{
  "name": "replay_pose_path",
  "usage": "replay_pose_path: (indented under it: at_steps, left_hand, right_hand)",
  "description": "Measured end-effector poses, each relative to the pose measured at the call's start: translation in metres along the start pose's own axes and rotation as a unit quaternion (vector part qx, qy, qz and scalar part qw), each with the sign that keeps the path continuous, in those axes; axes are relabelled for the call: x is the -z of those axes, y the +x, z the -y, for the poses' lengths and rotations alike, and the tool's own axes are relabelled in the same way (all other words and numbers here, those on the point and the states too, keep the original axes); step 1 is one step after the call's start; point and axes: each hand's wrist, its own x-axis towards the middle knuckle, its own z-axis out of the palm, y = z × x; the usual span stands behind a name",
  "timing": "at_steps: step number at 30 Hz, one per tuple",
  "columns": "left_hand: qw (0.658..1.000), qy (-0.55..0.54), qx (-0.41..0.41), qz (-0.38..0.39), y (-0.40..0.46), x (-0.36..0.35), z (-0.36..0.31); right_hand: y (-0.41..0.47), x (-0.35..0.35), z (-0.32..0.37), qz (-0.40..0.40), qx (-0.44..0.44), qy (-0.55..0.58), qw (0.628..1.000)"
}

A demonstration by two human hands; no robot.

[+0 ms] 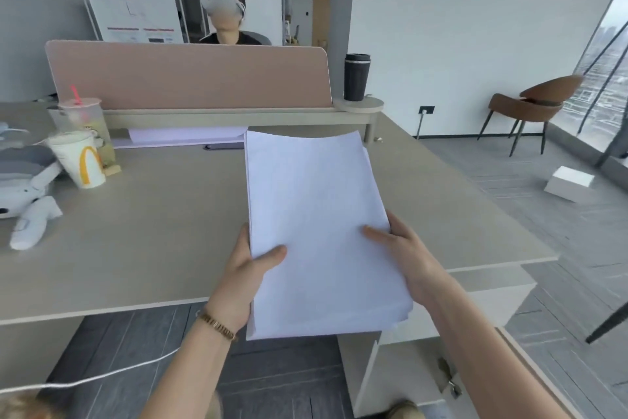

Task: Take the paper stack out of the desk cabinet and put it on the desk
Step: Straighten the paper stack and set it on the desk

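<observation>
Resting over the near edge of the desk (153, 232), the paper stack (316, 232) is held up by both hands. Its far end is out over the desk top, and its near end sticks out past the near edge, above the floor. The left hand (243, 279) is clamped on the left side of the stack, with the thumb pressed flat on the top sheet. The right hand (406, 255) is clamped on the right side, with its thumb on top too. A gold bracelet (217, 325) is worn on the left wrist. Whether the stack is touching the desk cannot be told.

The cabinet (424, 350) is seen under the right end of the desk, and its door (530, 367) is swung open toward the near right.

A paper cup (80, 160) and a clear cup (85, 119) with a pink straw are placed near the left edge of the desk. A dark mug (356, 77) is set on a round shelf (362, 104) at the far right corner, beside the pink divider (187, 75). More paper (183, 136) is lying under that divider.
</observation>
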Motion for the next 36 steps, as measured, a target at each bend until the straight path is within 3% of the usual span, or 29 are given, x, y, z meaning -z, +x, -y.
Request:
replay_pose_path:
  at_steps: [5,14,31,36]
  left_hand:
    - [0.998,0.047,-0.031,-0.002,0.023,-0.010,-0.013]
    - [0.984,0.124,-0.093,-0.082,0.058,-0.039,-0.037]
    - [0.987,0.081,-0.049,-0.127,0.094,-0.032,0.002]
    - [0.984,0.076,-0.100,-0.129,0.100,-0.028,-0.015]
  right_hand:
    - [0.012,0.005,0.011,-0.004,0.043,-0.035,0.998]
    - [0.050,0.003,0.037,-0.027,0.146,-0.135,0.980]
    - [0.097,0.002,0.003,-0.022,0.147,-0.114,0.982]
    - [0.107,0.002,0.024,-0.039,0.193,-0.072,0.978]
